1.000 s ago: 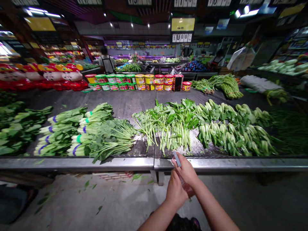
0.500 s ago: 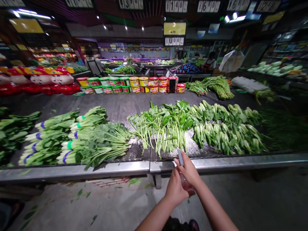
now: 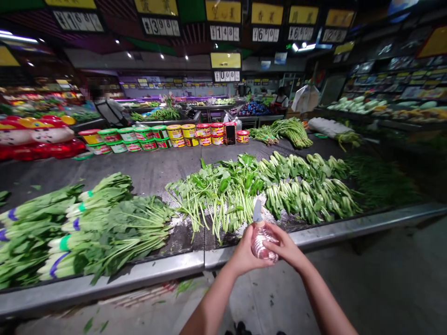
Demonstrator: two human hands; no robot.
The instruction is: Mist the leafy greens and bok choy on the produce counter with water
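Between my two hands is a pink, see-through ribbed bottle (image 3: 262, 242) with a rounded body. A pale collar and a grey, blade-shaped top (image 3: 257, 211) rise from it; the exact kind of top is unclear. My left hand (image 3: 245, 253) wraps the bottle's left side and underside. On the right, my right hand (image 3: 284, 244) is closed on it, fingers lying across its front. Both hands are in front of the vegetable stand's metal edge (image 3: 310, 236). Just beyond the bottle lie loose leafy stems (image 3: 226, 195) and bundles of small bok choy (image 3: 307, 200).
Banded greens (image 3: 70, 232) and spinach-like leaves (image 3: 129, 228) lie on the left. Stacked tubs (image 3: 178, 135) and an upright phone (image 3: 229, 134) line the back. Price signs (image 3: 225, 35) hang overhead. Two people stand farther off, one at left (image 3: 110, 111).
The view has swung right and tilted up. The bottle has turned in my hands and come up, its pink body now showing. My right hand has shifted from its top to its right side.
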